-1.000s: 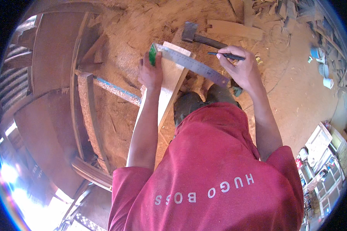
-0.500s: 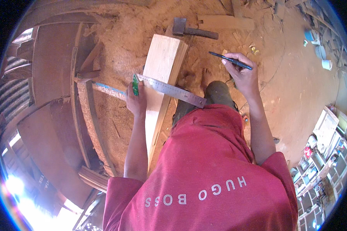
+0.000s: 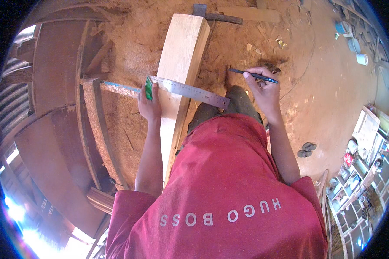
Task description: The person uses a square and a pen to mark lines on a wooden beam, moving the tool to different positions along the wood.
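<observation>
A long pale wooden beam (image 3: 179,47) extends away in front of me, left of my knees. Across its top lies the ruled metal blade of a try square (image 3: 190,91), its far end reaching over my thigh. My left hand (image 3: 150,107) is closed on the square's green handle, at the beam's left edge. Right of the beam, my right hand (image 3: 267,96) is raised with a dark pen (image 3: 269,79) between its fingers. The pen's tip points left toward the beam, apart from both wood and blade.
A hammer (image 3: 224,18) lies past the beam's far end. Sawdust and wood scraps cover the ground. On the left is a wooden frame (image 3: 97,116) with a blue-edged strip (image 3: 121,88). Pale blue containers (image 3: 354,45) and a cluttered rack (image 3: 354,194) stand at right.
My view has tilted, so the beam and hammer sit higher in the picture. The pen hand has come slightly lower and left. The left hand keeps the square on the beam.
</observation>
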